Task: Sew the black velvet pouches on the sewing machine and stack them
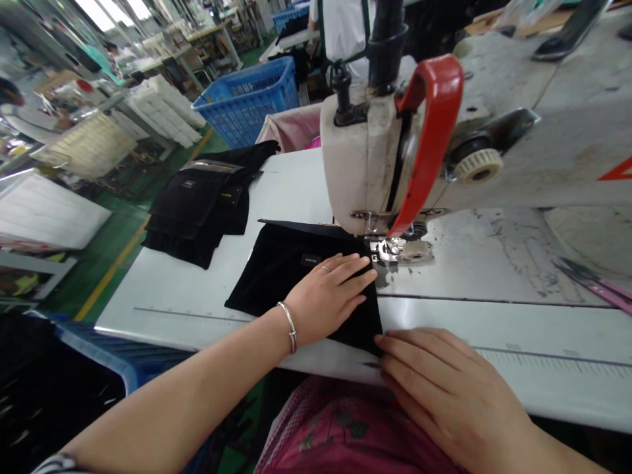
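Observation:
A black fabric piece (pixel 276 263) with a small label lies flat on the white sewing table (pixel 207 289), its right edge under the presser foot (pixel 395 249) of a cream sewing machine (pixel 360 158). My left hand (pixel 328 296) rests flat on the fabric, fingers stretched toward the foot; it wears a ring and a bracelet. My right hand (pixel 444 388) lies flat at the table's near edge, its fingertips touching the fabric's near right corner. Neither hand grips anything.
A stack of black fabric pieces (pixel 202 204) sits at the table's far left. A red guard (pixel 429 131) curves over the machine head. Scissors (pixel 597 286) lie at the right. A blue crate (pixel 251 99) and a person in white (pixel 345 29) stand beyond.

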`<action>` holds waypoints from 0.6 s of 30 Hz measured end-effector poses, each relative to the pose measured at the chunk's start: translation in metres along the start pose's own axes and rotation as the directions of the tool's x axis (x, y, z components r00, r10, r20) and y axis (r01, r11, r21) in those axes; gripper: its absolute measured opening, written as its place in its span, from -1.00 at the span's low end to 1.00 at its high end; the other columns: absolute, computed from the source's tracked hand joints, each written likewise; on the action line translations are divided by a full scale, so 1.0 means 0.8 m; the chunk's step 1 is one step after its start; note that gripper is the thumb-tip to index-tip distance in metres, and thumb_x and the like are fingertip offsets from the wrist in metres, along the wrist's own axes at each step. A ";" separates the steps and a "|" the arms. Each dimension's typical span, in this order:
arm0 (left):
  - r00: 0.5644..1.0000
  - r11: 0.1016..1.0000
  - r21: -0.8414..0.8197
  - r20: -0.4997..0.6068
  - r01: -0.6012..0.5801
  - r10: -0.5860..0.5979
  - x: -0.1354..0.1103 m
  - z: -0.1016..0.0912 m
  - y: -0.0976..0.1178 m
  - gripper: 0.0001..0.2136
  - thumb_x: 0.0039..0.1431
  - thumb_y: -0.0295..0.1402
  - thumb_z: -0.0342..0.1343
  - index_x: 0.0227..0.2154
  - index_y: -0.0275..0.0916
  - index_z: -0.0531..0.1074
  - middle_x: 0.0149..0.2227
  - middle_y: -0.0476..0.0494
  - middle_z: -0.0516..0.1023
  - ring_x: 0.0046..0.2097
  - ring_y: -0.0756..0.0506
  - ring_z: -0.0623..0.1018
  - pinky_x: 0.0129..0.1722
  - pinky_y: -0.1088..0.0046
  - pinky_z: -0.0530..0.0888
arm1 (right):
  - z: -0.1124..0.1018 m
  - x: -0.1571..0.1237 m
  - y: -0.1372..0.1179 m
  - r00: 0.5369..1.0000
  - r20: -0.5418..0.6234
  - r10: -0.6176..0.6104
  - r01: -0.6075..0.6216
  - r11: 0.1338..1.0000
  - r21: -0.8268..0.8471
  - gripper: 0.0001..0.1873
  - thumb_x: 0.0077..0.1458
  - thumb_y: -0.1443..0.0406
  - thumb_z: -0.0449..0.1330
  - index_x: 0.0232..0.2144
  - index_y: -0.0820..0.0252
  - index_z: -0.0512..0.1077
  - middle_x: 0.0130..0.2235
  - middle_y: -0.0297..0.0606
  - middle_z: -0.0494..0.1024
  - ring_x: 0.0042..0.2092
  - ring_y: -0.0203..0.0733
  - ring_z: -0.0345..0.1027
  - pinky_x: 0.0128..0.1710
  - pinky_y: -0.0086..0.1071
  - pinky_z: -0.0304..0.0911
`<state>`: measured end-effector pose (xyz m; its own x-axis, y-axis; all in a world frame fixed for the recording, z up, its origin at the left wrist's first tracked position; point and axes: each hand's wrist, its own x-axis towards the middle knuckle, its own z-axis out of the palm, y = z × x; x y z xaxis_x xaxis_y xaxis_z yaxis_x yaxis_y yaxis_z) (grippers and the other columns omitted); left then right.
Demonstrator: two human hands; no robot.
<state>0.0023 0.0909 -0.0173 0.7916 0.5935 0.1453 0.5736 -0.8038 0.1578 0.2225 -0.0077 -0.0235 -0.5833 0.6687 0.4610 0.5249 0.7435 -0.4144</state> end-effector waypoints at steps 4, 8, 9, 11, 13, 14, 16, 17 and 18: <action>1.000 0.999 0.041 -0.009 0.006 -0.006 0.007 -0.006 -0.004 -0.65 0.35 -0.41 -0.06 0.16 -0.28 0.26 0.20 -0.27 0.32 0.29 -0.18 0.25 0.29 0.12 0.26 | -0.001 0.007 0.008 0.999 0.034 0.002 -0.001 1.000 -0.021 -0.78 0.19 0.43 0.12 -0.13 0.25 0.47 0.00 -0.25 0.52 0.02 -0.13 0.35 0.03 -0.18 0.29; 0.997 0.998 -0.018 -0.050 -0.058 0.058 -0.002 -0.013 0.009 -0.73 0.33 -0.38 -0.02 0.04 -0.29 0.37 0.06 -0.24 0.46 0.18 -0.15 0.39 0.21 0.17 0.37 | 0.001 0.016 0.020 0.999 0.045 0.012 -0.010 0.999 -0.042 -0.80 0.20 0.39 0.15 -0.11 0.22 0.45 -0.01 -0.25 0.52 0.02 -0.16 0.36 0.03 -0.20 0.29; 0.992 0.994 -0.056 -0.088 -0.096 0.091 -0.007 -0.013 0.013 -0.76 0.32 -0.35 0.01 -0.02 -0.30 0.40 0.00 -0.20 0.50 0.12 -0.12 0.44 0.17 0.22 0.40 | 0.002 0.017 0.022 0.999 0.044 0.012 -0.010 0.999 -0.042 -0.79 0.20 0.38 0.16 -0.09 0.21 0.45 -0.01 -0.25 0.53 0.01 -0.18 0.36 0.04 -0.21 0.29; 0.976 0.981 -0.114 -0.167 -0.157 0.137 -0.016 -0.008 0.019 -0.82 0.30 -0.35 0.06 -0.12 -0.32 0.44 -0.08 -0.15 0.55 0.04 -0.07 0.50 0.12 0.32 0.45 | 0.003 0.019 0.026 0.999 0.037 0.009 -0.008 0.999 -0.037 -0.77 0.20 0.37 0.17 -0.07 0.20 0.43 -0.02 -0.27 0.53 0.00 -0.20 0.36 0.04 -0.22 0.29; 0.964 0.974 -0.135 -0.217 -0.184 0.152 -0.023 0.000 0.021 -0.87 0.29 -0.41 0.07 -0.18 -0.34 0.45 -0.10 -0.14 0.56 0.03 -0.05 0.51 0.11 0.36 0.46 | 0.004 0.018 0.029 0.999 0.037 0.016 -0.015 0.999 -0.032 -0.75 0.19 0.36 0.18 -0.06 0.20 0.43 -0.02 -0.27 0.53 0.00 -0.20 0.36 0.04 -0.21 0.29; 0.960 0.971 -0.140 -0.230 -0.194 0.158 -0.025 0.004 0.020 -0.88 0.30 -0.44 0.05 -0.20 -0.34 0.46 -0.10 -0.14 0.56 0.03 -0.05 0.51 0.12 0.36 0.46 | 0.004 0.017 0.029 0.999 0.040 0.023 -0.021 0.999 -0.030 -0.75 0.19 0.36 0.19 -0.06 0.19 0.43 -0.01 -0.27 0.53 0.01 -0.19 0.36 0.05 -0.20 0.28; 0.955 0.963 -0.161 -0.241 -0.216 0.174 -0.027 0.009 0.017 -0.88 0.31 -0.47 0.03 -0.20 -0.31 0.46 -0.09 -0.13 0.57 0.03 -0.04 0.51 0.13 0.34 0.46 | 0.004 0.015 0.030 0.998 0.049 0.037 -0.036 0.999 -0.028 -0.74 0.18 0.35 0.20 -0.06 0.18 0.43 0.00 -0.28 0.52 0.03 -0.18 0.35 0.06 -0.19 0.28; 0.953 0.959 -0.171 -0.245 -0.224 0.179 -0.027 0.010 0.016 -0.87 0.31 -0.47 0.03 -0.18 -0.30 0.46 -0.09 -0.12 0.57 0.02 -0.04 0.52 0.13 0.32 0.45 | 0.003 0.015 0.030 0.998 0.052 0.041 -0.040 0.999 -0.025 -0.74 0.18 0.35 0.20 -0.05 0.18 0.43 0.01 -0.29 0.52 0.03 -0.17 0.35 0.05 -0.19 0.28; 0.951 0.956 -0.177 -0.248 -0.232 0.185 -0.027 0.010 0.015 -0.87 0.31 -0.48 0.03 -0.17 -0.29 0.46 -0.09 -0.11 0.57 0.02 -0.05 0.52 0.13 0.30 0.45 | 0.003 0.014 0.030 0.998 0.054 0.042 -0.041 0.999 -0.022 -0.73 0.17 0.34 0.21 -0.05 0.18 0.43 0.01 -0.28 0.52 0.03 -0.17 0.34 0.05 -0.19 0.28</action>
<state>-0.0065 0.0680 -0.0268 0.8069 0.4258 0.4093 0.3275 -0.8993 0.2899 0.2270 0.0176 -0.0299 -0.5933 0.6985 0.4001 0.5622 0.7153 -0.4152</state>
